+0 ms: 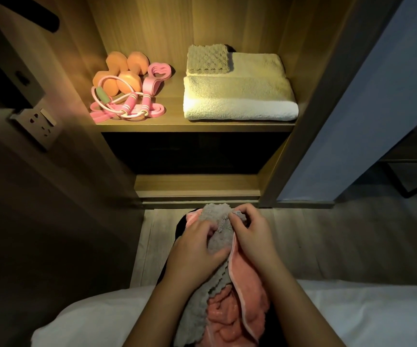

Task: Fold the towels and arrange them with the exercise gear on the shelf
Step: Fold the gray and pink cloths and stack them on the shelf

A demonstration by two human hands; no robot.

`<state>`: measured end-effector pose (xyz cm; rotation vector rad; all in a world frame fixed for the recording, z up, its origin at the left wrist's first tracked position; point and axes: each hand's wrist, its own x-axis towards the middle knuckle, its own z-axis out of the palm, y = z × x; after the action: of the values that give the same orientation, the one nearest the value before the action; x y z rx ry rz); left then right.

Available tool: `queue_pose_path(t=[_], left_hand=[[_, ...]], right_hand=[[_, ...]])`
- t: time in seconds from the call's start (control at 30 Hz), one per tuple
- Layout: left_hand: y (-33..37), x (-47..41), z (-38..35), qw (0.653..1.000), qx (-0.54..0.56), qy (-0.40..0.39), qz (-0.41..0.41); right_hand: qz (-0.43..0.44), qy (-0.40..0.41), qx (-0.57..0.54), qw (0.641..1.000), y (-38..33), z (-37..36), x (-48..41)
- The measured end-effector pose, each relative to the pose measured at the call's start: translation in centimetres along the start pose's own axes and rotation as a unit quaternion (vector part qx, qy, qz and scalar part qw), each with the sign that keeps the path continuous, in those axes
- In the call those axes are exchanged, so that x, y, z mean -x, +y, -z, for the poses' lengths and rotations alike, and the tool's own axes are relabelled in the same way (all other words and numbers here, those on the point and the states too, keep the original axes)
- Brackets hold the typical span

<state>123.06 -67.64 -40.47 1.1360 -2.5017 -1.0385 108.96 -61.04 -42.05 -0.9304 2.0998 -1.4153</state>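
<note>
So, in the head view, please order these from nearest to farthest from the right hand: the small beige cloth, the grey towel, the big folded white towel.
1. grey towel: pinched by the right hand itself, low in the middle.
2. big folded white towel: front right of the shelf.
3. small beige cloth: on top of the towels, at the back.
</note>
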Motion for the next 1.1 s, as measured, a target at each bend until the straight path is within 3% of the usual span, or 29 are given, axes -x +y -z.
queue_pose_path(t=[0.23, 0.6, 0.77, 0.9, 1.1], left_hand=[[0.1, -0.2, 0.5, 0.998, -0.032, -0.050, -0.004], [0.1, -0.4, 0.5, 0.998, -0.041, -0.011, 0.042], [0.2, -0.7, 1.0, 0.998, 0.029, -0.020, 0.051], [0.5, -1.5, 1.7, 0.993, 0.100, -0.037, 0.059], [0.3, -2.3, 2.2, 0.995, 0.034, -0.076, 0.062]], right_hand=[[-0.011, 0.012, -0.053, 0.998, 0.2, 0.0, -0.2], [-0.019, -0.007, -0.078, 0.997, 1.0, 0.1, 0.0], [-0.034, -0.056, -0.133, 0.989, 0.3, -0.1, 0.3], [-0.044, -0.019, -0.129, 0.990, -0.1, -0.1, -0.2], [-0.036, -0.011, -0.163, 0.986, -0.7, 0.0, -1.0]])
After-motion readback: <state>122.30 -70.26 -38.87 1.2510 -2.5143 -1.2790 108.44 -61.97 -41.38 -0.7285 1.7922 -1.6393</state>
